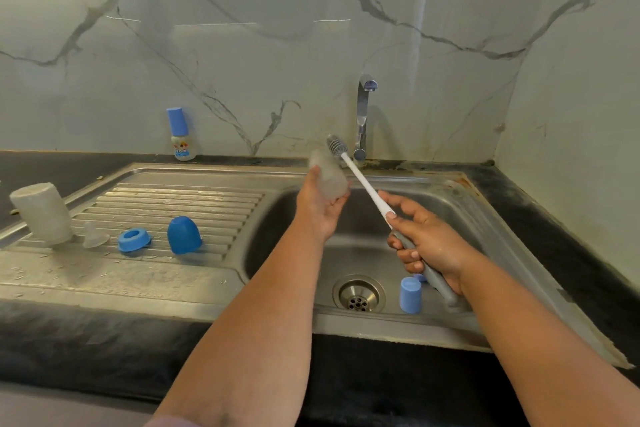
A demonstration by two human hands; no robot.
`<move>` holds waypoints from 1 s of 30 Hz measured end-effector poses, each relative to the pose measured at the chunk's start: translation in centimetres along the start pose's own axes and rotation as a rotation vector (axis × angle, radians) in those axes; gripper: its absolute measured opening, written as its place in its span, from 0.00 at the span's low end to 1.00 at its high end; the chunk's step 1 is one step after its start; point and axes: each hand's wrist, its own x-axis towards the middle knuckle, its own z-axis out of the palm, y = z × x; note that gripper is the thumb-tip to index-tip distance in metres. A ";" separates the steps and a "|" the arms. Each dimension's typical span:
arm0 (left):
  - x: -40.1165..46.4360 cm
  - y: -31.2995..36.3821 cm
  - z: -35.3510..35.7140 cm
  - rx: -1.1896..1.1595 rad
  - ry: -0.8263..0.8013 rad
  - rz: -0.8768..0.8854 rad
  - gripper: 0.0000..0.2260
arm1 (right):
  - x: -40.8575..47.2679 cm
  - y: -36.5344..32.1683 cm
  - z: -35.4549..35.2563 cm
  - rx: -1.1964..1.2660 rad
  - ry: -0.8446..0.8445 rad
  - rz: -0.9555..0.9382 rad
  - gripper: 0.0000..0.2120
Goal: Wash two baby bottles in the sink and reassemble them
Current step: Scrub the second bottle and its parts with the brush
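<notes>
Your left hand (320, 208) holds a clear, blurred plastic bottle body (327, 177) over the steel sink basin (446, 204), fingers curled round it. Your right hand (426, 243) grips the grey handle of a long white bottle brush (363, 184), fingers wrapped; its bristle head sits just beside the bottle, near the chrome tap (362, 118). In the basin, by the drain: a light-blue cap (410, 295). Left of the basin on the drainboard: dark-blue dome cap (184, 235), blue ring (133, 239), clear teat (94, 235), frosted upturned bottle (43, 213). Behind, at the wall: a capped baby bottle (181, 135).
</notes>
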 end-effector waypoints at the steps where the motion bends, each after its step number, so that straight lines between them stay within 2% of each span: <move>1: 0.3 0.4 -0.5 -0.053 0.011 0.006 0.25 | -0.1 0.0 -0.1 -0.006 0.008 -0.002 0.16; 6: -0.3 -0.1 -0.5 0.000 -0.110 -0.045 0.25 | 0.4 0.5 0.4 -0.089 0.050 -0.009 0.16; 11: 0.7 0.2 -0.6 -0.206 0.092 -0.003 0.28 | 0.5 1.0 0.3 -0.247 0.161 -0.046 0.17; 14: 0.9 0.7 -1.4 -0.262 0.114 0.005 0.32 | 0.3 0.9 0.4 -0.305 0.170 -0.099 0.21; 17: 0.7 1.1 -1.1 -0.313 0.114 0.015 0.30 | 0.2 0.9 0.5 -0.361 0.107 -0.104 0.22; 22: 0.8 2.8 -1.0 -0.441 0.133 0.008 0.28 | -0.4 0.6 0.0 -0.341 -0.133 -0.026 0.22; 24: 0.8 3.2 -1.0 -0.451 0.098 0.022 0.28 | -0.2 0.5 -0.3 -0.374 -0.094 -0.051 0.22; 27: 0.0 1.3 -0.5 -0.312 0.073 -0.004 0.27 | 0.2 0.8 0.4 -0.399 0.001 -0.082 0.22; 30: 0.2 1.4 -0.1 -0.317 0.092 -0.017 0.28 | -0.1 0.7 0.7 -0.315 -0.080 -0.069 0.23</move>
